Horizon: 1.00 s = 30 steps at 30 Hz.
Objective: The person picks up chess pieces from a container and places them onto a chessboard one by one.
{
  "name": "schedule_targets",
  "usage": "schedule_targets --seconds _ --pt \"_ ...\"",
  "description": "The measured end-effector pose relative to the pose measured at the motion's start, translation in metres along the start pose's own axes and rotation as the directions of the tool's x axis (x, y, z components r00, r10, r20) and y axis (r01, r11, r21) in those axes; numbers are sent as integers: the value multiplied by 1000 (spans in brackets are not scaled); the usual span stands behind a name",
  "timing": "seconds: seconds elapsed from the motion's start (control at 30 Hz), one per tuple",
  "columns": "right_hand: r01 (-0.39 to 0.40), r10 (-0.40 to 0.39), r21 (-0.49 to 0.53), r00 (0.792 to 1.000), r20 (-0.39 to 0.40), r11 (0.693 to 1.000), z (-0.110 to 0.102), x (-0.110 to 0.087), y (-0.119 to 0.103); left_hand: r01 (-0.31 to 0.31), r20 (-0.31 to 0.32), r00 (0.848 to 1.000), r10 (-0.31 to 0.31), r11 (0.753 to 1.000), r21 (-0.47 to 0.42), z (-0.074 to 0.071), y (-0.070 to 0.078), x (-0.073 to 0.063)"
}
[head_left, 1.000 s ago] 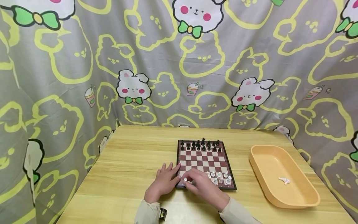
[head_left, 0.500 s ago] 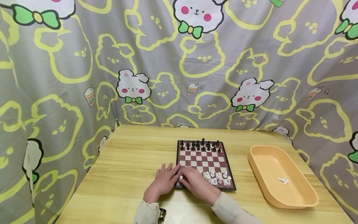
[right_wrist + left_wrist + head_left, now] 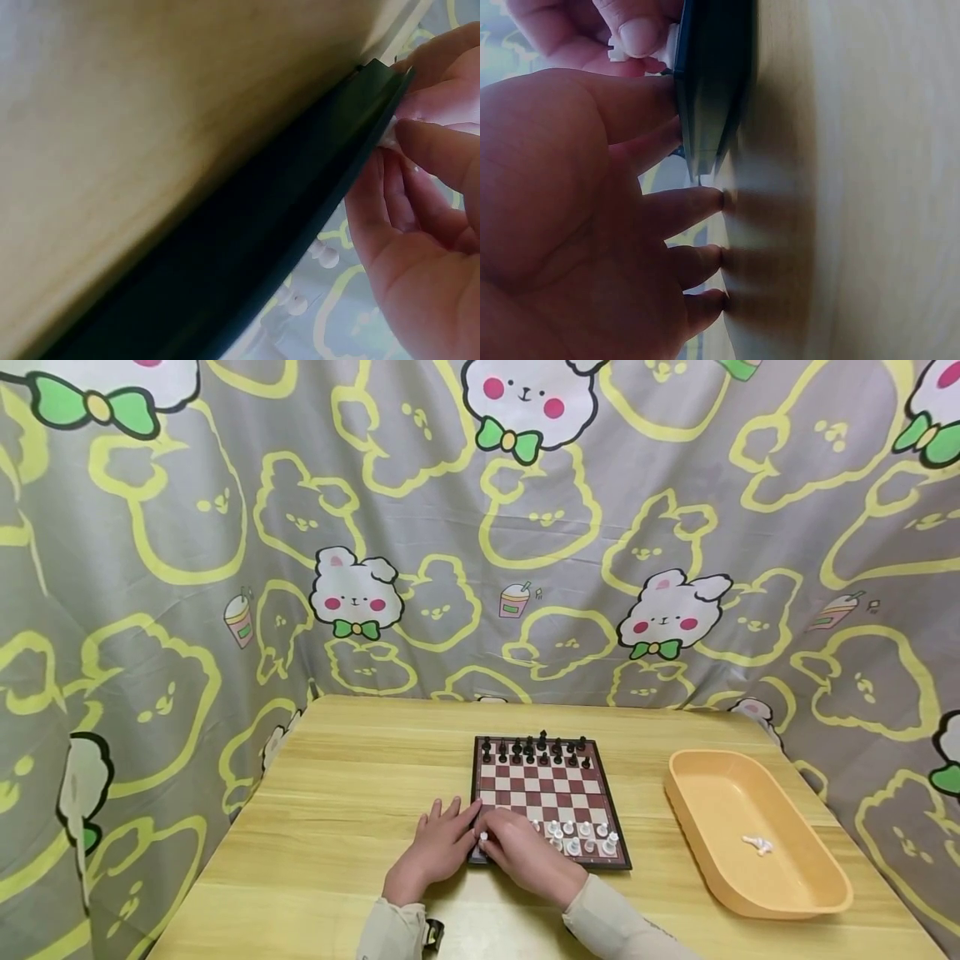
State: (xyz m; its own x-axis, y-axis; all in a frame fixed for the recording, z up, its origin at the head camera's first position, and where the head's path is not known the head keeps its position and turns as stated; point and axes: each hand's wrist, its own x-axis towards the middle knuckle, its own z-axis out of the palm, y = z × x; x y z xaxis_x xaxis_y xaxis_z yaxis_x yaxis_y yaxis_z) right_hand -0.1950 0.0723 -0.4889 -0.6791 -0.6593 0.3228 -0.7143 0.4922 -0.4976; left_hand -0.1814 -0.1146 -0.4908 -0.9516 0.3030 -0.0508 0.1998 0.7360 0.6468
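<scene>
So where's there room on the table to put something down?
The table looks bare left of the chessboard and left hand, behind the board up to the curtain, and between the board and orange tray. It's crowded at the board's near-left corner, by the right hand, and among the black pieces and white pieces.

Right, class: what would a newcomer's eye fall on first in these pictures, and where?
Most likely the grey bunny-print cloth rising behind the table. Next comes the chessboard: at its near left corner the right hand pinches a white piece beside the left hand. Right of the chessboard sits an orange tray.
</scene>
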Motion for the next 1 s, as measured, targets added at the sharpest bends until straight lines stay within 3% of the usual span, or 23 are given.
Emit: schedule_targets --seconds 0.33,0.73,1.0 --pt "4 -4 18 1000 -1 1000 1 1 0 -4 -5 1000 4 1000 1 0 -1 0" --pt "25 -24 -64 999 28 998 2 2 -1 -17 -19 1000 17 1000 -2 4 -5 0" --pt "-1 9 -109 997 75 994 -14 -8 -13 -1 -6 1000 1 1000 2 2 -3 0"
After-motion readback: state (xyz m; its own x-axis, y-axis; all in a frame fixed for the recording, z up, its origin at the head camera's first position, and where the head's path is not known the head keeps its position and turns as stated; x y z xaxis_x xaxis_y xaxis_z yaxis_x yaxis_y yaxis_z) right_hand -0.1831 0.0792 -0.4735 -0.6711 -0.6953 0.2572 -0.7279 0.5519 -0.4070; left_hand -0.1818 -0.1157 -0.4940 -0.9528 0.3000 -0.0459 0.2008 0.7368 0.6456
